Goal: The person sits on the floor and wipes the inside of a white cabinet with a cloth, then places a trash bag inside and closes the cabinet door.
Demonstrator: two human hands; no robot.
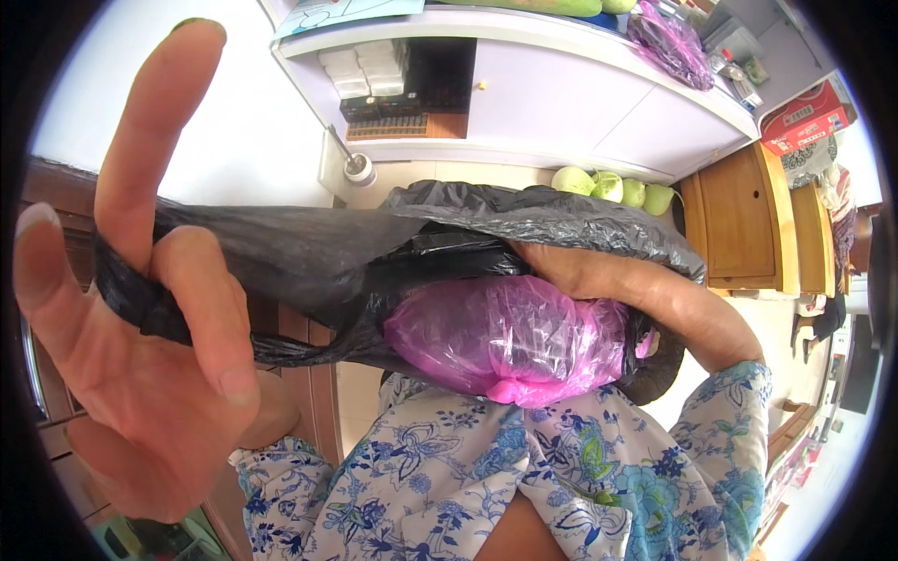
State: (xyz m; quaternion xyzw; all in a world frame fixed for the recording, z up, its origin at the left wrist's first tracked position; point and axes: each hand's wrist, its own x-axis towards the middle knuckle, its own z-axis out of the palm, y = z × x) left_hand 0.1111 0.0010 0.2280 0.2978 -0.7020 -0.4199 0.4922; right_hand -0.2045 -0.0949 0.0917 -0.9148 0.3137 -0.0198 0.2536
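Observation:
My left hand, large and near the camera, has a handle of a black plastic bag looped over its fingers; the bag is stretched out to the right. The index finger points up and the thumb is spread away. A full pink plastic bag with shiny, crinkled film lies partly inside the black bag, close to my body; its contents cannot be made out. My right hand reaches over the pink bag into the black bag, with its fingers hidden by the black plastic.
Pale green melons or gourds stand on the floor by a white cabinet. On the right are a wooden cabinet and a red box. A white tub stands by the wall. Another person's legs show far right.

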